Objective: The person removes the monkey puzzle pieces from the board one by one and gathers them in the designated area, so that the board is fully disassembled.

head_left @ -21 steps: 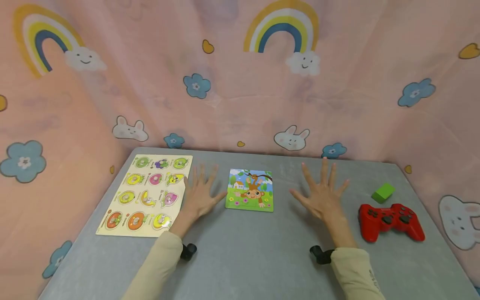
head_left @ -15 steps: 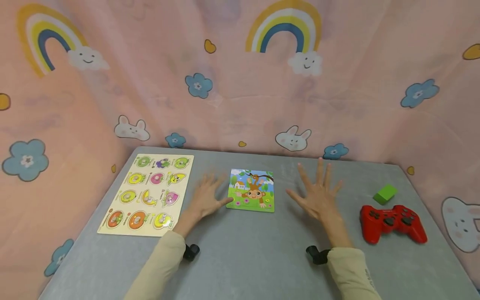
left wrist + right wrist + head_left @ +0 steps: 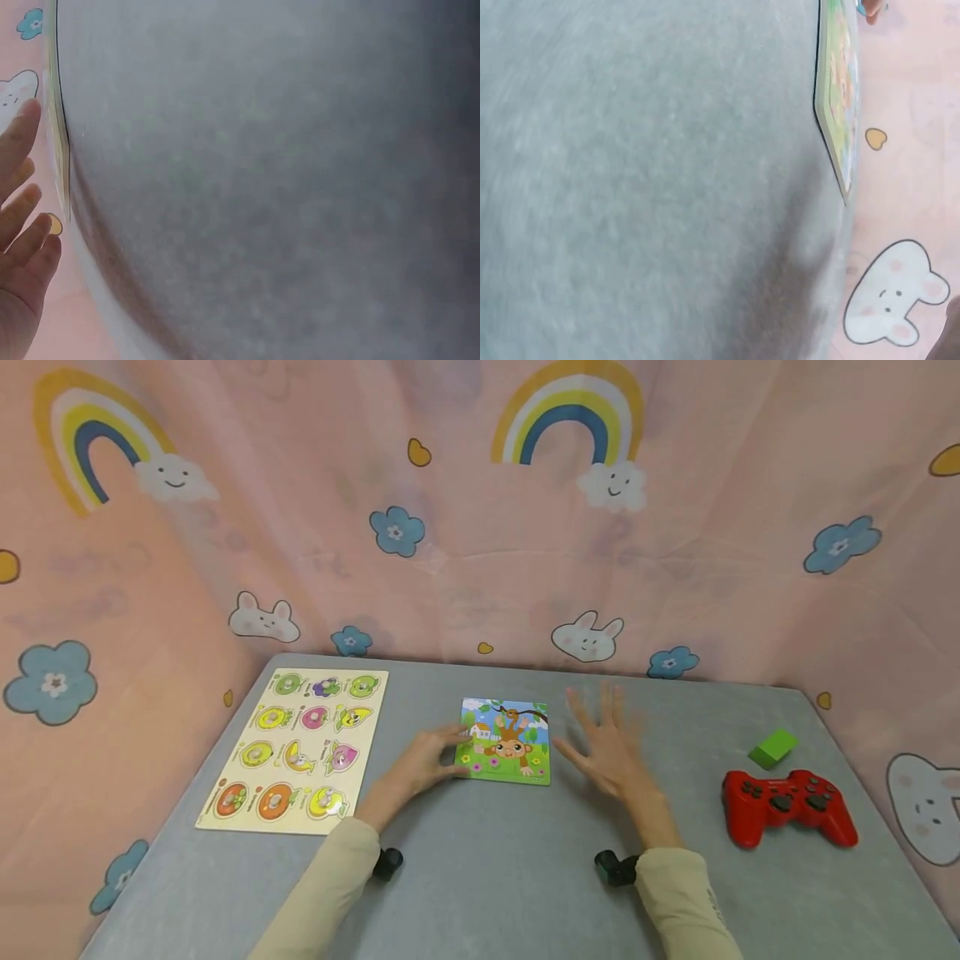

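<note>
A square jigsaw puzzle [image 3: 502, 741] with a hanging monkey picture lies flat on the grey table. At its left edge is my left hand [image 3: 416, 766], fingers and thumb apart and bent toward it; whether they touch it I cannot tell. Beyond the opposite edge, my right hand [image 3: 611, 758] hovers with spread fingers, blurred and holding nothing. The right wrist view catches the puzzle's thin edge [image 3: 838, 97] side-on. In the left wrist view, part of the left hand [image 3: 21, 277] shows at the border, with its fingers loosely extended.
A cream fruit knob-puzzle board [image 3: 300, 781] lies on the table's left. To the right are a red game controller [image 3: 787, 806] and a green block [image 3: 773, 749]. A pink patterned curtain [image 3: 480, 577] rises behind the table [image 3: 495, 877].
Both hands have moved inward toward the monkey puzzle. The left hand's spread fingers have bent and come to its left edge, while the right hand has shifted left, still spread.
</note>
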The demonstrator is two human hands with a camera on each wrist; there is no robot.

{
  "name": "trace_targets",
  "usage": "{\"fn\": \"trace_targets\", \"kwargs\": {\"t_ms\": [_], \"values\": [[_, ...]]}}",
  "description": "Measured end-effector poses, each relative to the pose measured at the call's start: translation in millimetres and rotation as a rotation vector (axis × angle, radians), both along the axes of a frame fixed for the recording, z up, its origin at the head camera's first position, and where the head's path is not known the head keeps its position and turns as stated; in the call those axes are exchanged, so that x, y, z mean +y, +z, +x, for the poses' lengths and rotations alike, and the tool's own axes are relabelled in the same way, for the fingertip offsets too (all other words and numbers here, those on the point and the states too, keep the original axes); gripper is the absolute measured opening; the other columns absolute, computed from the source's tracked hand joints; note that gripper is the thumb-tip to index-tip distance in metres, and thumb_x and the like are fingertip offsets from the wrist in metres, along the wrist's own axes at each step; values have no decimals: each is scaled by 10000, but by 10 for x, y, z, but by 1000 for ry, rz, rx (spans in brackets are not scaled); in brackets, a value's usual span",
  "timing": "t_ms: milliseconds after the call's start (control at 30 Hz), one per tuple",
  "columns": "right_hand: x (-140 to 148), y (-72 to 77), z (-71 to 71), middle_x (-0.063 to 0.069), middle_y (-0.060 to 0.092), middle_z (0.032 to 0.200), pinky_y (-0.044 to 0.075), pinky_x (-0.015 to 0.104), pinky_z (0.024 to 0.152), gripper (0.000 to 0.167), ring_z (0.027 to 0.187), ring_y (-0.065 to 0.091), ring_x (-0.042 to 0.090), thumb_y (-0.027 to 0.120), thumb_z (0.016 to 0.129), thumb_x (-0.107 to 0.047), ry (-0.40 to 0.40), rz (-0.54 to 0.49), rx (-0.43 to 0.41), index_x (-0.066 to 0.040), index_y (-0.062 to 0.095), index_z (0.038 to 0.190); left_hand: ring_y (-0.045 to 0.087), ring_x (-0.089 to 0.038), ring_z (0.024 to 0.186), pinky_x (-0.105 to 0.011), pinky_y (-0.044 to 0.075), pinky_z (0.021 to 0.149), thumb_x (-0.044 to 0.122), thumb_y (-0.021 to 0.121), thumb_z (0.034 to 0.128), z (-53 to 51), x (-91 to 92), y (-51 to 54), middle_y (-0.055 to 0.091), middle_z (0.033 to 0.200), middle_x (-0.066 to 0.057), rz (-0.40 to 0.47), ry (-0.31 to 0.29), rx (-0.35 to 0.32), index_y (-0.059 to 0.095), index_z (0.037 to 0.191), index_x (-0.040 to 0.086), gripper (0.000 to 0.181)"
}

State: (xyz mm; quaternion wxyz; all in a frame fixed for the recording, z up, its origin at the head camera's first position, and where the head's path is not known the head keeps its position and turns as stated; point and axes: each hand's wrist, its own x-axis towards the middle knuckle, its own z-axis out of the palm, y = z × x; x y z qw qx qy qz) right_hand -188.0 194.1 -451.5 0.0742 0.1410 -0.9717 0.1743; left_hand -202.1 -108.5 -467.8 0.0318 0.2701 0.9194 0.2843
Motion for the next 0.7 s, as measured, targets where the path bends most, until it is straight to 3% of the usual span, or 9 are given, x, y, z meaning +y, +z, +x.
{"fn": "trace_targets", "kwargs": {"t_ms": [233, 400, 600, 700], "values": [[-78, -19, -48, 262, 67, 1567, 73, 704, 1078, 732, 1426, -19, 462, 518, 947, -450, 103, -153, -69, -151, 206, 1538, 488, -337, 1265, -413, 401, 1053, 201, 796, 763, -10, -14, -28, 532, 1355, -186, 6, -3, -24, 635, 1224, -3, 529], [-142, -1, -111, 247, 223, 1537, 128, 678, 1090, 627, 1417, 119, 454, 540, 961, -353, 137, -280, -122, -85, 335, 1490, 480, -332, 1274, -409, 394, 1059, 201, 798, 756, -14, -27, -33, 533, 1359, -176, -18, 6, -53, 649, 1203, -2, 513], [-246, -27, -222, 207, 430, 1437, 345, 560, 1063, 480, 1335, 365, 392, 583, 965, -225, 174, -513, -227, -16, 483, 1386, 474, -324, 1282, -406, 393, 1061, 207, 796, 762, -6, -21, -24, 532, 1365, -162, -16, 16, -70, 642, 1214, -4, 522], [-310, -51, -291, 189, 497, 1387, 387, 529, 1044, 451, 1263, 465, 369, 605, 956, -191, 184, -624, -283, 0, 515, 1355, 473, -326, 1281, -410, 395, 1059, 203, 801, 759, -4, -13, -21, 533, 1361, -165, -6, 25, -77, 640, 1214, -10, 528]]}}
